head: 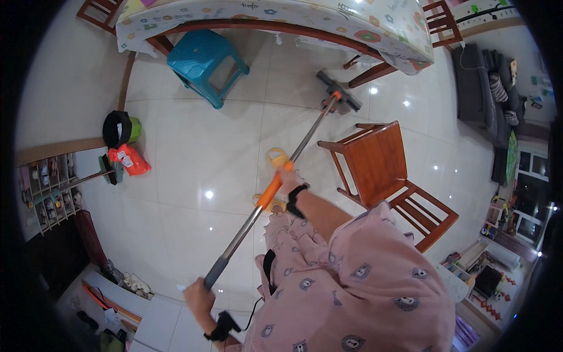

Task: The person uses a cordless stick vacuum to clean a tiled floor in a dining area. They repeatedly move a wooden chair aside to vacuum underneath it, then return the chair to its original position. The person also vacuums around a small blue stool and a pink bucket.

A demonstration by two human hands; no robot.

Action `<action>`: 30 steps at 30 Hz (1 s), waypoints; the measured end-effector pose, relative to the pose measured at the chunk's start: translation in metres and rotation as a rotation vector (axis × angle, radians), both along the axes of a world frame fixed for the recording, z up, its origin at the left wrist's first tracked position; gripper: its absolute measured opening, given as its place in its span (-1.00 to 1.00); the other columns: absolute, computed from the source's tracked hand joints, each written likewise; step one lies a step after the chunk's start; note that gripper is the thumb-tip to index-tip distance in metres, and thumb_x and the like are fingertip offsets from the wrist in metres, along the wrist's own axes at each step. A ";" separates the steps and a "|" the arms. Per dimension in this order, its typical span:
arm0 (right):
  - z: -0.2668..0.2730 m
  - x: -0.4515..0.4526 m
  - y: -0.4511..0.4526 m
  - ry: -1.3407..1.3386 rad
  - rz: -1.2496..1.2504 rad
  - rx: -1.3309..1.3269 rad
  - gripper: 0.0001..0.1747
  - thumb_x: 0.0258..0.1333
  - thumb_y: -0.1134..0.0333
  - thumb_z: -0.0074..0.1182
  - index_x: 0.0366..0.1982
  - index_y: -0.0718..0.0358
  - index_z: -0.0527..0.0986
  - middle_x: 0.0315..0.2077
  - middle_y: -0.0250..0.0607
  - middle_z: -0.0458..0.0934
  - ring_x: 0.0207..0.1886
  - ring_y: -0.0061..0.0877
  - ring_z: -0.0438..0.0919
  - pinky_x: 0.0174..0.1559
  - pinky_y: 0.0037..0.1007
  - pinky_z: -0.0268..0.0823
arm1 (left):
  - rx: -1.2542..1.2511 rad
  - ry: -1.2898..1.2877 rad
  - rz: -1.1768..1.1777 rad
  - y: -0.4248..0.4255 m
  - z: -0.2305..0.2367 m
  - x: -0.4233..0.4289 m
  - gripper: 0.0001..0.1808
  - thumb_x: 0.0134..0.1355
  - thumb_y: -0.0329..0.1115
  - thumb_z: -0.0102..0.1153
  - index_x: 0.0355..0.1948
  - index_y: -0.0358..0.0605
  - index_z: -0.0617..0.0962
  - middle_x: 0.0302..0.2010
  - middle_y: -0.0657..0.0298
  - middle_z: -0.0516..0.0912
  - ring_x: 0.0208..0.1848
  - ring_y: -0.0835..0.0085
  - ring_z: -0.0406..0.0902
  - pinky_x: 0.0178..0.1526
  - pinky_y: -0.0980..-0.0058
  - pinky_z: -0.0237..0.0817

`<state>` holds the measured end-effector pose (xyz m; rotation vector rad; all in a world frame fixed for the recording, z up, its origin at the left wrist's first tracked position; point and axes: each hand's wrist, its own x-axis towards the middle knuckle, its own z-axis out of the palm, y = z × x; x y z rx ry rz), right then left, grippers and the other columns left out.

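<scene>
A mop with a steel pole (239, 233) slants across the view, its flat grey head (338, 90) resting on the tiled floor near a table leg. My left hand (200, 299) is closed round the grey grip at the pole's near end. Farther along the pole, my right hand (290, 180) holds it by the orange sleeve (269, 191). Both wrists wear black straps. Beneath the pole, yellow slippers (277, 157) show near the pink clothing.
A wooden chair (376, 165) stands to the right of the pole. A blue plastic stool (200, 61) is by the cloth-covered table (281, 13). On the left are a black and green bin (118, 129), a red bag (132, 159) and a broom (107, 170). A grey sofa (475, 92) lies far right.
</scene>
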<state>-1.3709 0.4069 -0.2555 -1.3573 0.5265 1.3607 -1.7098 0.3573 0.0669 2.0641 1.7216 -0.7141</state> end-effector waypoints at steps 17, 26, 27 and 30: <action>0.087 -0.152 0.025 -0.283 0.222 -0.380 -0.72 0.08 0.19 -0.16 -0.51 0.27 0.25 -0.75 -0.25 0.34 -0.74 -0.45 0.37 -0.67 -0.37 0.24 | -0.062 0.252 0.230 0.005 0.124 -0.031 -0.82 -0.15 -0.42 -0.02 -0.45 -0.09 0.53 -0.57 -0.07 0.52 -0.43 -0.07 0.46 -0.34 0.08 0.28; 0.094 -0.224 -0.035 0.421 0.772 -0.260 -0.79 -0.02 0.34 -0.05 -0.42 0.28 0.22 -0.60 -0.21 0.34 -0.60 -0.40 0.44 -0.49 -0.33 0.40 | -0.264 0.311 0.661 -0.126 0.138 -0.094 -0.70 -0.28 -0.40 0.00 -0.42 -0.11 0.58 -0.50 -0.03 0.56 -0.39 -0.01 0.49 -0.29 0.14 0.30; 0.083 -0.215 -0.035 0.355 0.824 -0.258 -0.79 -0.03 0.34 -0.03 -0.45 0.29 0.24 -0.61 -0.21 0.37 -0.59 -0.39 0.46 -0.49 -0.33 0.40 | -0.311 0.270 0.712 -0.127 0.125 -0.084 -0.70 -0.28 -0.40 0.00 -0.42 -0.12 0.57 -0.49 -0.03 0.56 -0.39 -0.02 0.49 -0.28 0.14 0.29; 0.043 -0.170 -0.025 0.216 0.832 -0.288 -0.79 -0.03 0.32 0.00 -0.53 0.31 0.30 -0.65 -0.21 0.43 -0.58 -0.36 0.52 -0.50 -0.33 0.39 | -0.411 0.186 0.985 -0.121 0.075 -0.036 -0.68 -0.22 -0.32 0.10 -0.34 -0.14 0.56 -0.44 -0.06 0.55 -0.32 -0.04 0.47 -0.25 0.17 0.29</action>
